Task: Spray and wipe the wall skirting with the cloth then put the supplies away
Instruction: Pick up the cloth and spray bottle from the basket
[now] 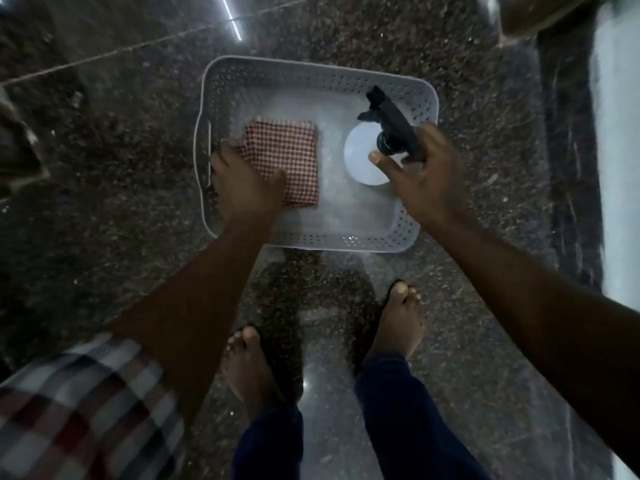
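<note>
A grey perforated plastic basket (311,69) stands on the dark granite floor in front of my bare feet. Inside it on the left lies a folded red-and-white checked cloth (291,154). My left hand (246,188) rests on the cloth's near left corner, fingers curled over its edge. On the right inside the basket stands a white spray bottle (360,161) with a black trigger head (391,116). My right hand (429,178) is at the trigger head, fingers spread around its neck; a firm grip cannot be told.
A dark skirting strip (568,168) runs along the right with the pale wall (620,168) beyond it. A brown object (540,12) sits at the top right corner. My feet (401,320) stand just short of the basket. Dark blurred shapes lie at the left edge.
</note>
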